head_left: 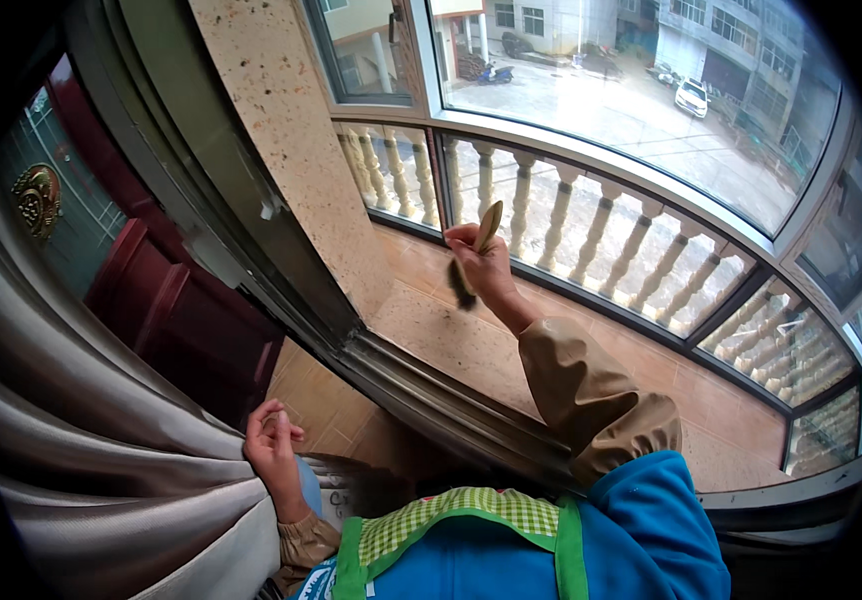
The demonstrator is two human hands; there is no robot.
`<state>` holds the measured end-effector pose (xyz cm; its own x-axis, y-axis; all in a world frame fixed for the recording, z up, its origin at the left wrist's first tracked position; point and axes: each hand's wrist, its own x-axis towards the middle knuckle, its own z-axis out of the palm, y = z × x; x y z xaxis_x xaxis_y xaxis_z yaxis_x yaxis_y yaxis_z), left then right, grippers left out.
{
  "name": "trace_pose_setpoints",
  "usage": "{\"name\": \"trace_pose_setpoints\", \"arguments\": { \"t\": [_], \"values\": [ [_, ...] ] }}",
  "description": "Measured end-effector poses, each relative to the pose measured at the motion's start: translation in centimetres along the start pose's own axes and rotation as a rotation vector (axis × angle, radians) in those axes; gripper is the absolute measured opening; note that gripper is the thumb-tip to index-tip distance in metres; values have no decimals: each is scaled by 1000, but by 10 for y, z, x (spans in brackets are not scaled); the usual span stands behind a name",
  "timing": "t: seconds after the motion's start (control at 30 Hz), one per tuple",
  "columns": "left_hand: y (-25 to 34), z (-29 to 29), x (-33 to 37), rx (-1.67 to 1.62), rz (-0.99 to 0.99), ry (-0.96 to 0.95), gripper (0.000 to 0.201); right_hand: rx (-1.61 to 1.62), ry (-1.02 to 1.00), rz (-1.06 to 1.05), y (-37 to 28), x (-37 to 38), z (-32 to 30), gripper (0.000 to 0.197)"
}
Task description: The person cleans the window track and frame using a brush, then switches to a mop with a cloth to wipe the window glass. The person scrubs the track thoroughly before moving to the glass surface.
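Note:
My right hand (486, 268) is stretched out over the stone sill (431, 335), closed around a small brush. The brush's pale wooden handle (491, 222) points up past my fingers, and its dark bristles (462, 286) hang below the hand, above the sill. Lower left, my left hand (276, 455) is raised beside the edge of a grey curtain (151, 435), its fingers loosely bent and a little apart. Nothing shows in that hand. Between the two hands runs the metal window track (431, 390).
Past the sill, framed glass panes (631, 120) stand before a cream balustrade (551, 220). A speckled stone jamb (286, 130) and a dark metal frame (191, 130) rise on the left. Behind them is a dark red door (176, 310). Outside, a white car (691, 98) is parked.

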<state>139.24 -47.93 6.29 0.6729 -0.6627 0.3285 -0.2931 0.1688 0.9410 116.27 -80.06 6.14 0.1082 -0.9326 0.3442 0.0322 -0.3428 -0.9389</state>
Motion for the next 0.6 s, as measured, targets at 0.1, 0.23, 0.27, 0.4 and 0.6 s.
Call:
{"name": "trace_pose_setpoints", "arguments": {
  "t": [0.1, 0.23, 0.27, 0.4, 0.6],
  "values": [
    [-1, 17, 10, -72, -12, -40, 18, 354, -561, 139, -12, -51, -19, 10],
    [-4, 24, 15, -86, 7, -56, 23, -656, -121, -264, 10, -33, -105, 14],
    [-7, 25, 18, -83, 19, -50, 24, -995, -72, -440, 2, -26, -134, 12],
    [-17, 26, 23, -30, 62, -113, 25, -1359, 91, 129, -83, -56, -211, 28],
    [-38, 29, 39, -29, 64, -158, 28, -1787, 464, 501, -123, -214, -293, 13]
  ]
}}
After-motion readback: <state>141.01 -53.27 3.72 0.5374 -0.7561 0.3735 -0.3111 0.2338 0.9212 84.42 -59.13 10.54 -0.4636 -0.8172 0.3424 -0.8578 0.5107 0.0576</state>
